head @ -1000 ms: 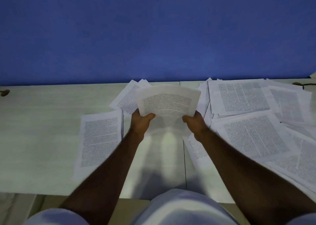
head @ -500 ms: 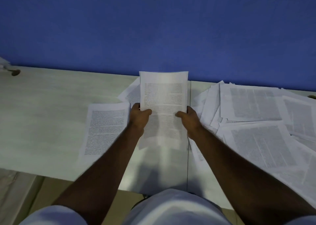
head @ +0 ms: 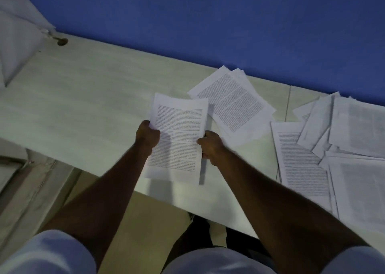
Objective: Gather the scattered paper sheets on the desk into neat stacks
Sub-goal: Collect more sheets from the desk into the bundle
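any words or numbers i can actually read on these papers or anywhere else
None can be read.
Held sheets, gripped by left hand and right hand: printed lines, too blurred.
Sheets near the wall: print too small.
Pile on the right: print too blurred.
Desk and wall: no text.

The held sheets point(head: 177, 136) are white, crossed by dense lines of black print inside plain margins. The scattered sheets point(head: 233, 105) share the same white ground and dark text (those at the far right look greyer and blurred). The desk point(head: 83, 107) is pale cream with a faint streaked grain. The wall point(head: 208, 23) behind is solid deep blue. The sleeves point(head: 52, 253) are white.
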